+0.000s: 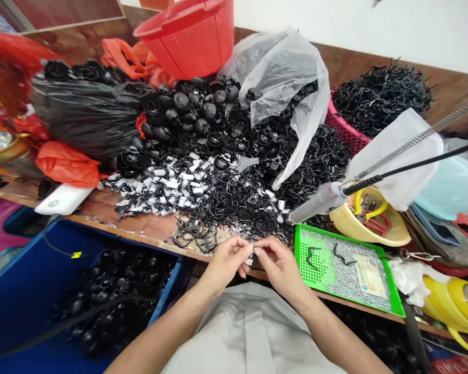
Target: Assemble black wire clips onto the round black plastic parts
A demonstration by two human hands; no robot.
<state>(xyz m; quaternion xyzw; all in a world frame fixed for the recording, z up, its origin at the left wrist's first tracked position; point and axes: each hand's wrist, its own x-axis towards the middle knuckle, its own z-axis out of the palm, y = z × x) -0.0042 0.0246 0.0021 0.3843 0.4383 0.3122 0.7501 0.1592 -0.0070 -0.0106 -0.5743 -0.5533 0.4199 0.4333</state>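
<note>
At the bench's front edge, my left hand (226,261) and my right hand (280,264) meet fingertip to fingertip. Both are closed in a pinch on a small black-and-white plastic part (250,259), mostly covered by the fingers. Just beyond them lies a heap of thin black plastic strips (237,200). Left of that heap is a pile of small white-and-black pieces (167,187). A green tray (398,298) to the right of my right hand holds many tiny silvery pieces, two bent black strips and a paper label.
A corded electric screwdriver (315,201) hangs from a spring above the tray. Behind are round black plastic shells (203,111), a clear bag (281,62) and a red basket (191,41). A yellow bowl (393,234) holds pliers. A blue bin (19,291) with black parts stands lower left.
</note>
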